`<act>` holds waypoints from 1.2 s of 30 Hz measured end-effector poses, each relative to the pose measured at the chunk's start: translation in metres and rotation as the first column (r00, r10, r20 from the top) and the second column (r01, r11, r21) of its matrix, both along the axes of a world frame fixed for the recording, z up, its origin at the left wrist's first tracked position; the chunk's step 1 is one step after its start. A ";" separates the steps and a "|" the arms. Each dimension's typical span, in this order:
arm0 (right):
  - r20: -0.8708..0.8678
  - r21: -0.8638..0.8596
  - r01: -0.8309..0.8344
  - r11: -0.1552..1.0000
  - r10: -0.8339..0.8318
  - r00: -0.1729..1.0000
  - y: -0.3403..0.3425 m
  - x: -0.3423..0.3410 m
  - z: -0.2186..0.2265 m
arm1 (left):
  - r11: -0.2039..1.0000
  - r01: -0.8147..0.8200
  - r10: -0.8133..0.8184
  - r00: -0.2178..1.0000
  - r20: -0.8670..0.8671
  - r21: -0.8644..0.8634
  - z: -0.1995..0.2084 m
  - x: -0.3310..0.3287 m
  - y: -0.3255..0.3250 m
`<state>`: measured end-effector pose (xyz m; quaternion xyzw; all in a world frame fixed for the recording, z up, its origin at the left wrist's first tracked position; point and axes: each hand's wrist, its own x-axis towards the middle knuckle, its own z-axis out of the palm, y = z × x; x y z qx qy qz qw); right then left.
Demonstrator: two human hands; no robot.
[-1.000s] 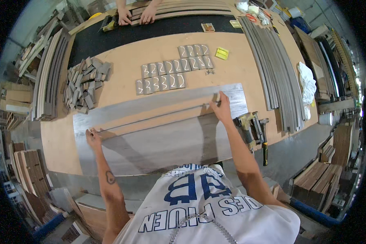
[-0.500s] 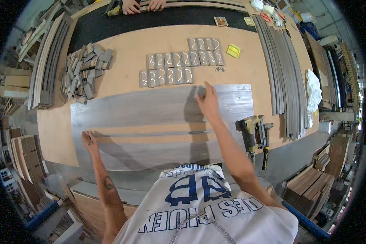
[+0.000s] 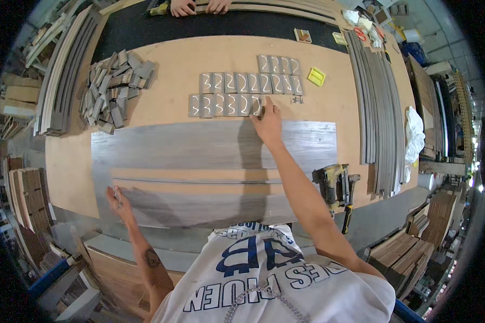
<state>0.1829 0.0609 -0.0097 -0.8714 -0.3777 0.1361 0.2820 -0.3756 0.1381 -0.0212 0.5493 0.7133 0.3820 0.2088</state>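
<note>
My right hand [image 3: 267, 123] reaches over the back board, its thumb and fingers closed around the right end block [image 3: 257, 105] of the front row. These small grey wooden blocks [image 3: 220, 83] lie in rows, each with a squiggle of white glue on top. My left hand [image 3: 118, 203] is at the left end of the grey wood-grain panel [image 3: 194, 145], fingers loosely apart with nothing visible in them. A long gap in the panel shows the tan tabletop, and a thin grey strip [image 3: 199, 181] runs along it.
A nail gun [image 3: 331, 183] and a hammer [image 3: 350, 202] lie at the panel's right end. Left of the blocks is a pile of loose grey offcuts [image 3: 110, 91]. Long slats [image 3: 380, 124] line the right side. Another person's hands [image 3: 199, 6] work at the far edge, near a yellow tray [image 3: 317, 76].
My right hand has moved forward from above the panel and closed on the end block. My left hand has shifted slightly toward me, off the strip's end, and its fingers have loosened.
</note>
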 end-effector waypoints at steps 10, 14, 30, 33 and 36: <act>0.111 -0.165 0.053 0.985 -0.034 0.993 0.014 -0.010 0.017 | 0.996 0.020 -0.024 0.999 0.048 0.082 -0.002 0.004 -0.003; 0.155 -0.173 0.093 0.980 -0.066 0.986 0.010 -0.010 0.016 | 0.999 -0.025 0.022 0.993 0.116 0.029 0.001 0.001 -0.008; -0.851 0.327 0.344 0.880 0.116 0.511 -0.130 -0.006 0.089 | 0.581 0.809 -0.811 0.584 0.013 -0.089 -0.008 0.222 -0.095; -0.835 0.264 0.424 0.866 -0.015 0.550 -0.175 -0.012 0.086 | 0.352 0.936 -0.880 0.322 -0.350 -0.024 0.034 0.272 -0.111; -0.538 0.077 0.417 0.905 -0.315 0.782 -0.193 -0.007 0.068 | 0.324 0.944 -0.901 0.286 -0.326 -0.065 0.038 0.276 -0.109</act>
